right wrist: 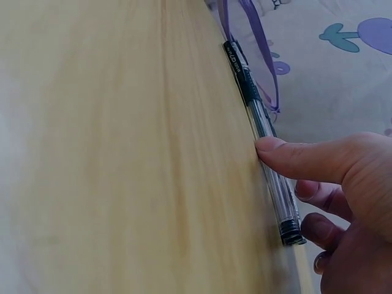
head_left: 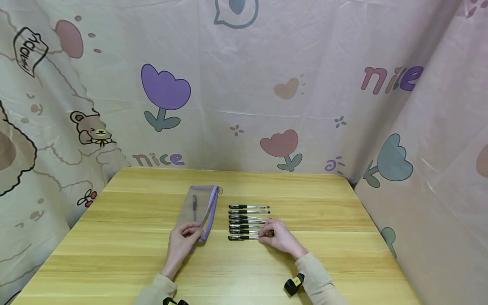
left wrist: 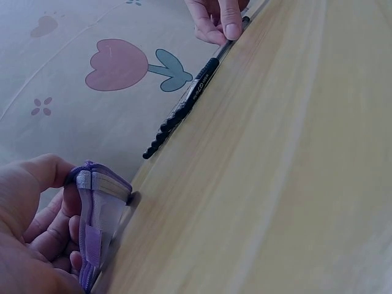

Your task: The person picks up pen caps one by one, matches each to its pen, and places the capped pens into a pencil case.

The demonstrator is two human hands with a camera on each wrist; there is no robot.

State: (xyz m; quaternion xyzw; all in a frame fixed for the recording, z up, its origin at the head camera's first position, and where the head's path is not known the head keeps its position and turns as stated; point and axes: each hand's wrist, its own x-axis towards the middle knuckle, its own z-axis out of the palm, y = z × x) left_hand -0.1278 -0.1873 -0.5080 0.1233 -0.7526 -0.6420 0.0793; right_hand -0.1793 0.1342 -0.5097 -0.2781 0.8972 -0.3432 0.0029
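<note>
My left hand [head_left: 183,239] grips the open end of a grey mesh pencil case [head_left: 185,212] with purple trim and a zip. Its thumb pinches the case's edge in the left wrist view, other fingers behind the mesh. One dark pen [head_left: 195,205] shows through the mesh. To the right, several black-capped clear gel pens [head_left: 244,212] lie in a roughly parallel column, caps to the left. My right hand [head_left: 281,237] is over the right ends of the nearer pens. Its thumb touches the barrel of the nearest pen [right wrist: 263,131]; the other fingers stretch beyond it, partly hidden.
The light wooden table [head_left: 114,237] runs back to a patterned curtain [head_left: 228,84], which also hangs along both sides. Black-and-yellow wrist devices [head_left: 294,284] sit at both cuffs. A zip-pull ring [head_left: 220,191] is at the case's far corner.
</note>
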